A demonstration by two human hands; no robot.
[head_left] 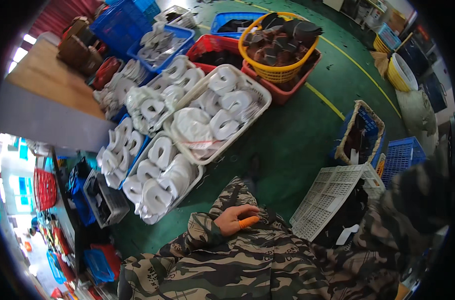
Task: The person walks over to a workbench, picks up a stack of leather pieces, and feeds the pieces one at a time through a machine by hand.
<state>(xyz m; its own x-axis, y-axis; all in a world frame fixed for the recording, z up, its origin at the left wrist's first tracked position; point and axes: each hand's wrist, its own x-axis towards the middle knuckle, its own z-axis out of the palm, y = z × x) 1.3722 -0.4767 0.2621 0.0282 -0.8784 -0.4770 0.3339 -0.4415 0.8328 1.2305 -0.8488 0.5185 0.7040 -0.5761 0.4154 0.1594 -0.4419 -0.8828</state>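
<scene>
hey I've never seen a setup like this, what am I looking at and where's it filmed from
There's no machine here, just a person. The one picture comes from a wide fisheye camera on their head, looking down, so straight edges bend. The left hand, with an orange finger cover, rests against camouflage clothing; I see nothing held. The right sleeve is blurred, and the right hand is out of view. Over the green floor, white trays hold white curved pieces; beyond is a yellow basket of dark and brown pieces.

A camouflage jacket (pixel 237 265) and orange fingerstall (pixel 248 222) show.
</scene>
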